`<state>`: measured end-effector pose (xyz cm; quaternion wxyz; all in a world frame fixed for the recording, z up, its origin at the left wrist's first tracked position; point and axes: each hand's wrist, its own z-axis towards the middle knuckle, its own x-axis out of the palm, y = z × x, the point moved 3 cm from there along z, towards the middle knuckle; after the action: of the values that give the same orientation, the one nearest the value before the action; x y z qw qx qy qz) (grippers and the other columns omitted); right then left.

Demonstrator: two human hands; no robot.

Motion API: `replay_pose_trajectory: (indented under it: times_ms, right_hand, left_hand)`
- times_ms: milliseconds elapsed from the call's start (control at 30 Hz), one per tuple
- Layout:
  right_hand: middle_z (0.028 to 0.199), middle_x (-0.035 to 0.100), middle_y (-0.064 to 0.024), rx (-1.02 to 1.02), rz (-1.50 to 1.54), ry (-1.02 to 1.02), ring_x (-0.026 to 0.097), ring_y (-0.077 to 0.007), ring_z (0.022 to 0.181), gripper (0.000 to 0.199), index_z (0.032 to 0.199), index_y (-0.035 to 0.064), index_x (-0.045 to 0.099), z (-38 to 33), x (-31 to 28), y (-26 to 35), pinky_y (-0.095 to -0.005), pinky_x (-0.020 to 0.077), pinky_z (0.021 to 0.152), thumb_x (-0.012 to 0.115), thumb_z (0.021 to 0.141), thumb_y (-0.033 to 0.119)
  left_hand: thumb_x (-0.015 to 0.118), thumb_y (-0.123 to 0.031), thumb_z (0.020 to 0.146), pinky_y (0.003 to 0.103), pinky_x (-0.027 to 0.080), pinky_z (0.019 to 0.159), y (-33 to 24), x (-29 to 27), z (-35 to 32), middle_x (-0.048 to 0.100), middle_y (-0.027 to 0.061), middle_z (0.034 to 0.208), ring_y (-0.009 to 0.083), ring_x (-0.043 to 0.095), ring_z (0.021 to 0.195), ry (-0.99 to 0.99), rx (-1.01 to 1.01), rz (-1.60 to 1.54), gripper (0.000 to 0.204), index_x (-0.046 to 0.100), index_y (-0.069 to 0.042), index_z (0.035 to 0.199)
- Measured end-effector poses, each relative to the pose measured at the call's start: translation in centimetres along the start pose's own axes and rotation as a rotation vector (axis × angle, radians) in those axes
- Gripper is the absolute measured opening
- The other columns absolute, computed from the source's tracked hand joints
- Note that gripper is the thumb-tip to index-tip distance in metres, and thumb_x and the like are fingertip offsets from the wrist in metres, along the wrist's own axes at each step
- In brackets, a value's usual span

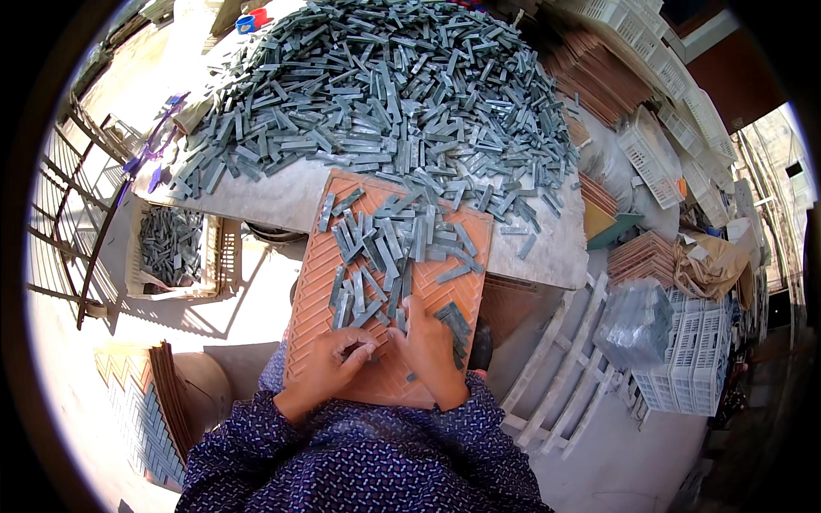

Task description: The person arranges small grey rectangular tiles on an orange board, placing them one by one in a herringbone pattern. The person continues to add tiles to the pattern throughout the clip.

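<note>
Across my lap and against the table's edge lies an orange tray (308, 321) with a raised herringbone pattern. Loose grey-green stone strips (385, 248) are heaped on its upper half. Over the tray's lower left part, my left hand (338, 363) is closed, its fingers curled toward the thumb; anything inside them is hidden. My right hand (428, 350) is beside it, thumb and forefinger closed about a small stone strip (400, 320). Just right of that hand, several strips (453, 325) lie side by side along the tray's right edge.
A large pile of stone strips (385, 94) covers much of the pale table (265, 201). To the left stand a crate (212, 256) of strips and stacked patterned panels (141, 402). On the right are a slatted wooden pallet (556, 359), white plastic crates (684, 350) and stacked orange trays (641, 256).
</note>
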<state>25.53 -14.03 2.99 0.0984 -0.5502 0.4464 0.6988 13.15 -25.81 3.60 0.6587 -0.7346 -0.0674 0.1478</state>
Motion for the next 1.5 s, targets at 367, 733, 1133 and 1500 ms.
replay_pose_trajectory:
  times_ms: [367,733,1133,1500]
  right_hand:
    - [0.088,0.065,-0.0071,0.227,0.841,-0.05,0.062,-0.0111,0.074,0.015,0.103,-0.0032,0.059,1.5,-3.5,-7.5,-0.0233,0.0506,0.066,0.058,0.09,0.003]
    - [0.079,0.066,-0.0086,0.199,0.531,0.022,0.061,-0.0114,0.066,0.009,0.087,-0.0027,0.067,3.3,-4.0,-10.2,-0.027,0.0494,0.062,0.065,0.083,0.005]
    - [0.086,0.06,-0.0139,0.024,0.099,-0.136,0.059,-0.0295,0.069,0.025,0.09,0.0015,0.061,2.0,-3.5,-6.0,-0.0369,0.0476,0.061,0.076,0.069,0.007]
    - [0.077,0.06,-0.0117,-0.045,0.251,-0.082,0.061,-0.0232,0.069,0.037,0.102,0.0008,0.057,3.6,-1.0,-2.3,-0.0328,0.0483,0.061,0.076,0.072,0.008]
  left_hand:
    - [0.057,-0.006,0.09,0.025,0.049,0.071,2.1,-0.2,-0.7,0.065,0.0054,0.085,0.0119,0.061,0.079,-0.07,-0.087,-0.146,0.011,0.063,0.004,0.093]
    - [0.057,-0.006,0.09,0.025,0.05,0.072,1.7,-0.6,-0.9,0.066,0.0063,0.089,0.0123,0.061,0.081,-0.073,-0.104,-0.152,0.012,0.063,0.003,0.095]
    - [0.057,-0.005,0.089,0.028,0.05,0.074,2.2,-0.4,-0.6,0.066,0.0085,0.092,0.0167,0.063,0.084,-0.018,-0.016,-0.002,0.011,0.062,0.001,0.097]
    - [0.066,-0.008,0.073,0.038,0.047,0.079,0.4,0.3,-1.7,0.057,0.0118,0.102,0.0299,0.057,0.092,0.053,0.365,0.699,0.034,0.058,-0.002,0.105]
